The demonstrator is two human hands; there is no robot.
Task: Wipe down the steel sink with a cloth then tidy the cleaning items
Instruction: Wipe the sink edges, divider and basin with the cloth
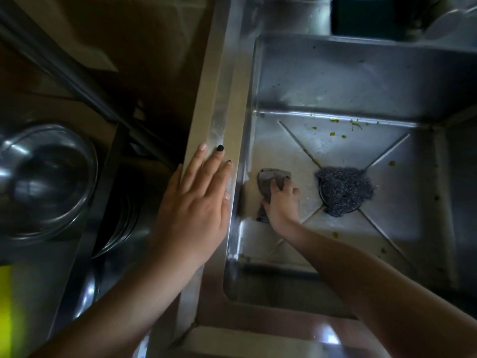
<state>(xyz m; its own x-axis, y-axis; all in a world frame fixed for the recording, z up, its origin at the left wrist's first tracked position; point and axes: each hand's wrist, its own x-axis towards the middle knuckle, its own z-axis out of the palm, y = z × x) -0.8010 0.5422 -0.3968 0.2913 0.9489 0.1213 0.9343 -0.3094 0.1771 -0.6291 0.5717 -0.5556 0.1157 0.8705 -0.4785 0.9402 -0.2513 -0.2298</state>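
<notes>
The steel sink fills the right of the view, deep and square, with creases running to its drain. My right hand reaches down to the sink floor at its left side and presses a grey cloth against the steel. A dark steel-wool scrubber lies over the drain, just right of that hand. My left hand rests flat, fingers spread, on the sink's left rim. Small yellow food bits dot the far and right parts of the floor.
Left of the rim, a steel bowl and stacked plates sit in a dark lower area. A yellow-green item shows at the bottom left edge. A dark container stands behind the sink.
</notes>
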